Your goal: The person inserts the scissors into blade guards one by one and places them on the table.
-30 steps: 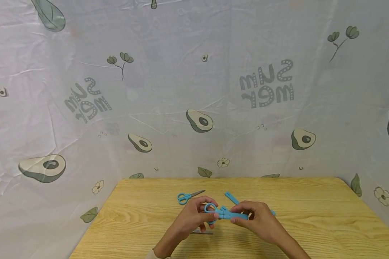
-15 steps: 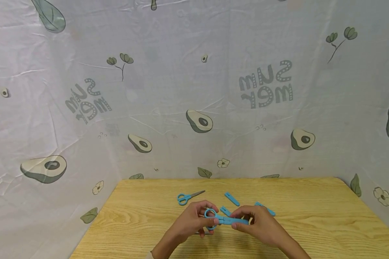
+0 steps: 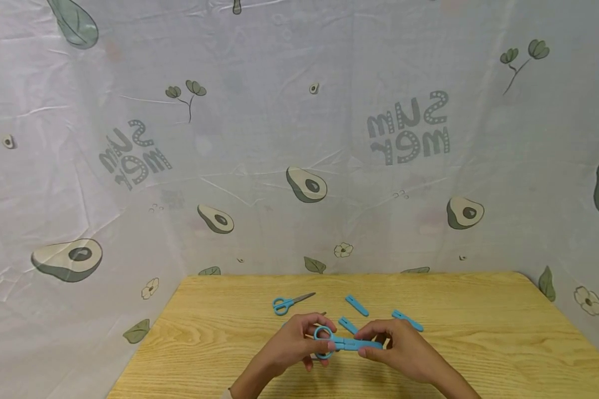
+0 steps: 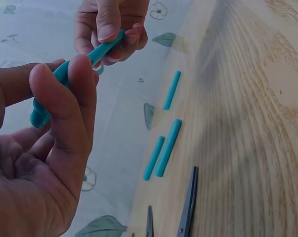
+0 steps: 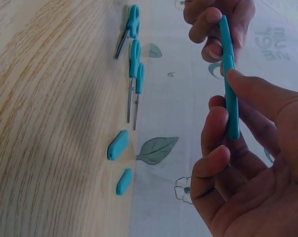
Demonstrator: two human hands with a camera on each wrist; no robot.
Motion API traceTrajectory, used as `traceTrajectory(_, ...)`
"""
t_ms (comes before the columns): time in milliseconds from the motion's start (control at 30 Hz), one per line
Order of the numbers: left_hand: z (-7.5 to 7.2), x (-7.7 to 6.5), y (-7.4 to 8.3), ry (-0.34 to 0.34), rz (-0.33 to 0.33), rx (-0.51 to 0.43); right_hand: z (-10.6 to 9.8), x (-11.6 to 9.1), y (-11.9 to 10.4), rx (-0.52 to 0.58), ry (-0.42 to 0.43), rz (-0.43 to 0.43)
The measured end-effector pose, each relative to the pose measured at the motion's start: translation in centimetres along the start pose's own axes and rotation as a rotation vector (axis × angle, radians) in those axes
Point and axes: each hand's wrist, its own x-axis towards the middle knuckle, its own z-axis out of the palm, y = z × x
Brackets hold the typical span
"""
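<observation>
Blue-handled scissors [image 3: 338, 343] are held level just over the table, their blades hidden inside a blue blade cover [image 3: 363, 345]. My left hand [image 3: 295, 342] grips them by the finger rings, thumb near the pivot end. From the other side my right hand [image 3: 401, 348] pinches the cover between thumb and fingers. In the right wrist view, cover and handle form one straight line, and the right thumb lies along the cover [image 5: 232, 111]. Left wrist view: the left fingers curl round the handle [image 4: 61, 74].
Behind the hands lie loose blue covers, one at the back [image 3: 356, 305], one farther right [image 3: 407, 320] and one by the right fingertips [image 3: 347, 324]. Uncovered scissors [image 3: 282, 306] lie back left; more scissors [image 5: 134, 59] sit partly hidden by the left hand. A printed curtain [image 3: 259, 138] hangs behind the table.
Both hands have sunk slightly with the scissors and cover, which now look straighter and more level. A loose cover and a blade behind the hands have come into clearer sight.
</observation>
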Motion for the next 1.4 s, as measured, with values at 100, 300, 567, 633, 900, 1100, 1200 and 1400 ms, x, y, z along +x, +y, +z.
traceTrajectory(100,-0.1,-0.3,-0.2,0.007,-0.008,0.016,0.1,0.0,0.2,0.008,-0.011,-0.019)
traceTrajectory(300,-0.3,-0.9,-0.7,0.007,-0.018,0.040,0.4,0.1,0.5,0.017,-0.024,-0.052)
traceTrajectory(567,-0.2,-1.1,-0.9,-0.013,-0.023,0.065,0.7,-0.5,1.2,0.036,-0.068,-0.041)
traceTrajectory(633,-0.1,-1.2,-0.8,-0.013,-0.025,0.068,0.6,-0.7,1.3,0.038,-0.075,-0.039)
traceTrajectory(900,0.2,-1.4,-0.9,-0.016,-0.033,0.070,0.5,-1.2,1.3,0.044,-0.089,-0.036)
traceTrajectory(1100,0.3,-1.3,-1.3,-0.035,-0.049,0.060,0.4,-1.5,1.4,0.049,-0.102,-0.014)
traceTrajectory(1200,0.4,-1.3,-1.4,-0.045,-0.047,0.063,0.4,-1.8,1.6,0.056,-0.112,0.008)
traceTrajectory(1400,0.5,-1.4,-1.5,-0.061,-0.042,0.074,0.3,-2.1,1.8,0.068,-0.116,0.009)
